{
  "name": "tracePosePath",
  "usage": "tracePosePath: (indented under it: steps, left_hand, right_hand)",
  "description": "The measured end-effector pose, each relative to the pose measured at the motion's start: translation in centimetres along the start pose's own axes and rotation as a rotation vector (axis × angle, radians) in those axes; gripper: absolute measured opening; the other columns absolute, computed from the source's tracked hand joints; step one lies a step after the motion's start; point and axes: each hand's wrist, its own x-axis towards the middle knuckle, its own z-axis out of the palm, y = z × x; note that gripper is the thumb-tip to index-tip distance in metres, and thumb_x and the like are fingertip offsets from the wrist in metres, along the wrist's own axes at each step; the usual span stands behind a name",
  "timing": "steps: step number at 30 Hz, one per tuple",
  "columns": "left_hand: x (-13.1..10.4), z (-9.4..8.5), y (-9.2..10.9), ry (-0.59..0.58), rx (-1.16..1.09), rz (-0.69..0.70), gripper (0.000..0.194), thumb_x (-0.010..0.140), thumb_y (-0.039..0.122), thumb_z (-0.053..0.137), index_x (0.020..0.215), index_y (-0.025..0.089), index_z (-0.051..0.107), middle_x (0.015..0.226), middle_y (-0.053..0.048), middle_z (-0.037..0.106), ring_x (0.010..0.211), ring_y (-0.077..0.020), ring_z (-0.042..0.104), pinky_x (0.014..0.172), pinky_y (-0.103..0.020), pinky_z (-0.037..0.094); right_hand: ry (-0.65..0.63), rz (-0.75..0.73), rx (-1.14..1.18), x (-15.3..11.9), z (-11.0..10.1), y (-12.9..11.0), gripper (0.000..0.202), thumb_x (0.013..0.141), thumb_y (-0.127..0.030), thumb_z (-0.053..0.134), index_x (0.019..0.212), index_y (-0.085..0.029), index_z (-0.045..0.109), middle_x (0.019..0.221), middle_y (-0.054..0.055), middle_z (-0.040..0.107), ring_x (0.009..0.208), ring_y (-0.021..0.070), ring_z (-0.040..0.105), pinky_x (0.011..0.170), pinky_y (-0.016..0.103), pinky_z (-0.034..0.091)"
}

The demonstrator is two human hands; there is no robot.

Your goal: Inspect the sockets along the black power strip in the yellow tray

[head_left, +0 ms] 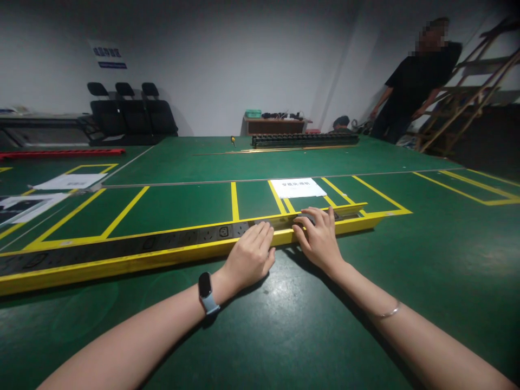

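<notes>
A long yellow power strip housing (134, 265) lies across the green table, with black socket modules (190, 236) set along its channel. My left hand (251, 252) is closed over the strip: its fingers lie together across the channel and the thumb is at the near wall. Further right, my right hand (320, 238) bends over the channel with fingers curled and somewhat apart. Its thumb and fingertips are at a black module (306, 219), partly hidden by the fingers. At the right end, the channel shows a stretch of bare interior.
A printed white sheet (298, 188) lies behind the strip among yellow tape lines (234, 201). Farther back are a black slotted rail (304, 140) and a red strip (60, 154). A person (422, 81) stands at the back right beside a wooden ladder (475, 97).
</notes>
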Motion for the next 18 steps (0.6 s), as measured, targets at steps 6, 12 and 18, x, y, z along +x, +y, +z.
tracePosePath:
  steps: [6,12,18]
  left_hand:
    - [0.3,0.0,0.4,-0.031,-0.024,0.115,0.045,0.092,0.025,0.045,0.131,0.003,0.053,0.135,-0.019,0.057,0.130,-0.0286,0.050,0.110,-0.042,0.041]
    - [0.6,-1.3,-0.2,0.039,-0.005,0.281,0.025,0.092,0.022,0.043,0.087,0.012,0.066,0.083,-0.010,0.067,0.087,-0.0216,0.063,0.086,-0.038,0.052]
    - [-0.6,-4.6,-3.7,-0.107,0.124,0.255,0.022,0.092,0.019,0.044,0.097,0.014,0.065,0.096,-0.011,0.067,0.097,-0.0222,0.061,0.091,-0.038,0.050]
  right_hand:
    - [-0.155,-0.164,0.111,-0.1,-0.1,-1.5,0.039,0.095,-0.022,0.039,0.132,-0.023,0.053,0.135,0.009,0.054,0.132,0.0249,0.041,0.120,0.059,0.012]
    - [-0.228,-0.268,0.112,1.1,0.0,-3.3,0.044,0.093,-0.022,0.044,0.135,-0.028,0.054,0.146,0.007,0.045,0.138,0.0266,0.034,0.118,0.062,0.014]
    - [-0.248,-0.340,0.129,2.8,0.5,-4.6,0.033,0.092,-0.028,0.050,0.121,-0.026,0.065,0.141,0.010,0.050,0.135,0.0275,0.039,0.116,0.057,0.027]
